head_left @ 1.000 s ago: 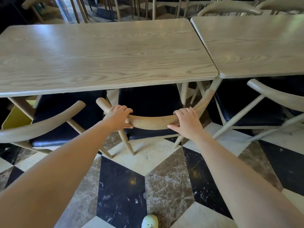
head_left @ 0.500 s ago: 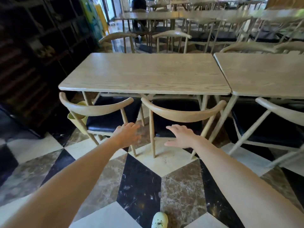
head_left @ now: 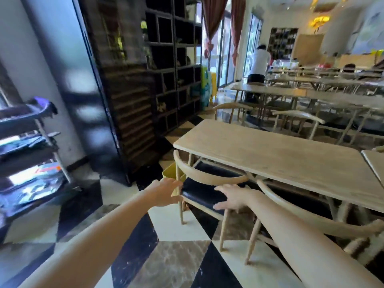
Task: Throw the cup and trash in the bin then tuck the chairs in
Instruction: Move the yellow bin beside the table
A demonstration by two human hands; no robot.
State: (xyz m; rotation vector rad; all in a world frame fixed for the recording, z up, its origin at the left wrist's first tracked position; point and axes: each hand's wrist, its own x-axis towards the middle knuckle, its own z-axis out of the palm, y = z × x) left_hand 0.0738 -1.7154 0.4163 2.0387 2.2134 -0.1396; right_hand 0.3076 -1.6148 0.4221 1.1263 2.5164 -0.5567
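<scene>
Two pale wooden chairs with black seats stand at the near edge of a light wood table [head_left: 291, 154]. The left chair [head_left: 207, 175] has its curved back just short of the table's edge, its seat partly under the top. The right chair [head_left: 311, 217] sits under the table beside it. My left hand [head_left: 164, 193] hovers open in front of the left chair's seat, fingers spread. My right hand [head_left: 232, 197] is open too, just below that chair's backrest, holding nothing. A yellow bin [head_left: 171, 173] shows behind the left chair by the table's corner.
A dark shelving unit [head_left: 172, 80] and a black-framed door line the left wall. A cart with trays [head_left: 31, 159] stands at the far left. More tables and chairs fill the back right, where a person in white [head_left: 258, 65] stands. The floor is checkered marble.
Both hands let go of the right chair's backrest and pulled back. My view has swung up and left, and the hands are now in front of the left chair.
</scene>
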